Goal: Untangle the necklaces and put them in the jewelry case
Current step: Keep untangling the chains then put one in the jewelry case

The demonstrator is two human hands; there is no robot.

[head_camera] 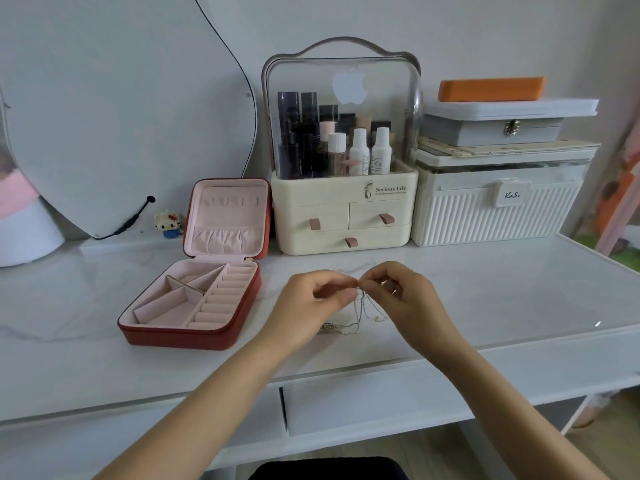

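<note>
Head view: both hands' grip pinches the necklaces (362, 308) (tangle dangling below).

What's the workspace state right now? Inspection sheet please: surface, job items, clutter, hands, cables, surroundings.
Surface: white marble-look desk, glossy.
Job's things: tangled necklaces partly lifted, the rest trailing on the desk; red jewelry case open, lid upright, pink compartments look empty.
Clutter: cosmetics organizer with bottles, white ribbed box, grey latched box, orange case, small toy figure.
Grippers: left hand and right hand each pinch the chains, fingertips nearly meeting.
Cables: black cable at the mirror's lower edge.
Surroundings: mirror leaning on wall; dark stool below.
</note>
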